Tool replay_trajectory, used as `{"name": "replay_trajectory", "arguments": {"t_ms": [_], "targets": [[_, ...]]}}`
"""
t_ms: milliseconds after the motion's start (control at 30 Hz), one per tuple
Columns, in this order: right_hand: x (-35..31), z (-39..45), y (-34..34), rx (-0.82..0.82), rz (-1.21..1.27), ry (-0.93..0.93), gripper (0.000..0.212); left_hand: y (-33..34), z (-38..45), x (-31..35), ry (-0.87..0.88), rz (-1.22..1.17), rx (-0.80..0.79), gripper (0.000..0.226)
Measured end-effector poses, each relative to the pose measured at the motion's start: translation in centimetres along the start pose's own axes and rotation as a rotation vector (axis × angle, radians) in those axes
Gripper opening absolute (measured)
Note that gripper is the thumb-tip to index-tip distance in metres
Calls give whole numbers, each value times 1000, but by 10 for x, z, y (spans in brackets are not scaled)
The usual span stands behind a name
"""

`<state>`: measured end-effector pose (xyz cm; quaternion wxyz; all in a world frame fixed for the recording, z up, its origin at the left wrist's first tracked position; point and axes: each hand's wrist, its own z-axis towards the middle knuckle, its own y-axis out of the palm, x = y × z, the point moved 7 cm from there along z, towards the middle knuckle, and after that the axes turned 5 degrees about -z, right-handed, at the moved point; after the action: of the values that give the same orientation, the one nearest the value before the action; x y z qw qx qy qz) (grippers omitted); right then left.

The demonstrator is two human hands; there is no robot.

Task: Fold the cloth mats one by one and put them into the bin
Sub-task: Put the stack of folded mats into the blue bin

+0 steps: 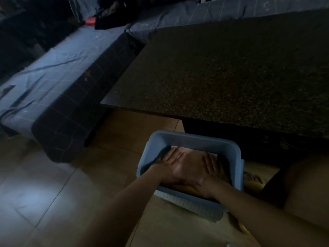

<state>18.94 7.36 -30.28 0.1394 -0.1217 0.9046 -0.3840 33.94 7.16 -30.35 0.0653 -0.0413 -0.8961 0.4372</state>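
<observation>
- Left hand (170, 162) and right hand (204, 172) lie flat inside the bin (194, 139), fingers straight and spread, pressing down on a pale folded mat (188, 155); neither grip pinches anything.
- A checked mat (192, 205) lies on the floor (53, 184) under the bin's near edge, at 6 o'clock.
- Dark speckled surface (222, 73) stands beyond the bin, at 12 o'clock.
- Bed (53, 72) at 10 o'clock.
</observation>
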Motion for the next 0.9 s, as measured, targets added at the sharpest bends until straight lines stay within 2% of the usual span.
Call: {"name": "replay_trajectory", "arguments": {"t_ms": [267, 433, 600, 733, 833, 900], "targets": [[5, 11, 7, -54, -176, 45, 107, 8, 10, -1, 6, 111, -66, 101], [5, 13, 5, -51, -175, 38, 111, 6, 10, -1, 6, 116, -72, 99], [1, 11, -3, 37, -113, 14, 97, -17, -8, 10, 19, 107, 20, 86], [1, 11, -10, 144, 134, -7, 83, -36, -25, 19, 62, 47, 181, 71], [2, 0, -24, 229, 225, -64, 71, -46, -36, 16, 15, -18, 245, 60], [2, -8, -31, 236, 219, -102, 72, -59, -47, 24, -5, -37, 282, 53]]}}
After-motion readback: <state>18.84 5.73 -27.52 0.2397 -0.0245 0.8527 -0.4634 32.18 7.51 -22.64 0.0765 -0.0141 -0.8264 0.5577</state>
